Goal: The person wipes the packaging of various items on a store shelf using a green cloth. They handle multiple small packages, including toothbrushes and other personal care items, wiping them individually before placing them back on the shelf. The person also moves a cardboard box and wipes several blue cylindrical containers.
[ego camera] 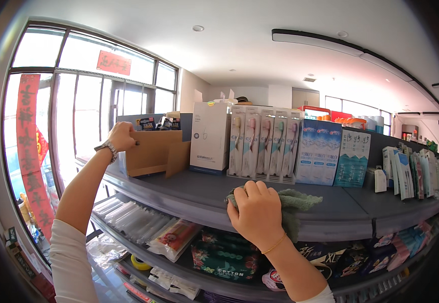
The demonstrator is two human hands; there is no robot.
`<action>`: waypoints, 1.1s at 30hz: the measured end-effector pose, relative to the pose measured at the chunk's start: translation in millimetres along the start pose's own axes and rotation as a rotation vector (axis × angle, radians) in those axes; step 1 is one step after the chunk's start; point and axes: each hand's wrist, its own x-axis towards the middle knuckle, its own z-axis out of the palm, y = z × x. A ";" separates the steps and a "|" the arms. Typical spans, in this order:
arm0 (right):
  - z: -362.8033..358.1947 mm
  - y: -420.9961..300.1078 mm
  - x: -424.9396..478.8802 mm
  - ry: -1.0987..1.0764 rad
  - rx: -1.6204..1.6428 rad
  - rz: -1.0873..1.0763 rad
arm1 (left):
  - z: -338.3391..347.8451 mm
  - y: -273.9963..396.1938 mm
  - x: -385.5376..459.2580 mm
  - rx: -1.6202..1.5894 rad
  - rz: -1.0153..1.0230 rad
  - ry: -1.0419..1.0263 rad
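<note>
My left hand [121, 138] grips the upper left edge of an open cardboard box [153, 153] at the left end of the top shelf. Small dark packets [158, 123] show behind the box's front panel. Bunched under my right hand [256, 214] is a green cloth [302, 200], which lies at the front edge of the grey shelf [200, 189] and hangs partly over it. Behind the cloth stands a row of boxed toothbrushes [266, 146] in a clear plastic holder. A tall white box [210, 138] stands between the cardboard box and the toothbrushes.
Blue toothpaste boxes [319, 153], teal boxes [352, 159] and hanging toothbrush packs [412, 172] continue to the right. The shelf below holds clear plastic packets [132, 216], a dark green floral pack [225, 257] and other packages. Glazed doors [87, 110] are at the left.
</note>
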 end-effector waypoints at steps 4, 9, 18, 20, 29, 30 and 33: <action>0.1 -0.6 0.2 -0.012 -0.006 0.004 | -3.3 3.5 -0.9 0.089 0.034 -0.049; 0.8 -1.9 0.9 -0.014 0.000 0.006 | 3.3 15.2 -7.0 0.152 0.075 -0.039; 0.2 0.6 0.1 -0.011 -0.015 0.009 | 19.6 99.5 -31.9 0.113 0.288 0.036; 0.7 -0.7 -0.3 -0.011 -0.016 0.012 | 28.7 114.1 -40.5 0.033 0.303 -0.136; 0.4 -1.5 0.9 -0.009 0.010 0.008 | 39.3 98.8 -24.2 -0.312 0.175 0.167; 0.2 -1.1 0.9 -0.008 0.010 0.011 | 34.4 98.1 -23.2 -0.337 0.148 0.215; -0.3 -1.5 1.1 -0.010 0.017 0.012 | 16.3 89.1 -27.4 -0.340 0.128 0.356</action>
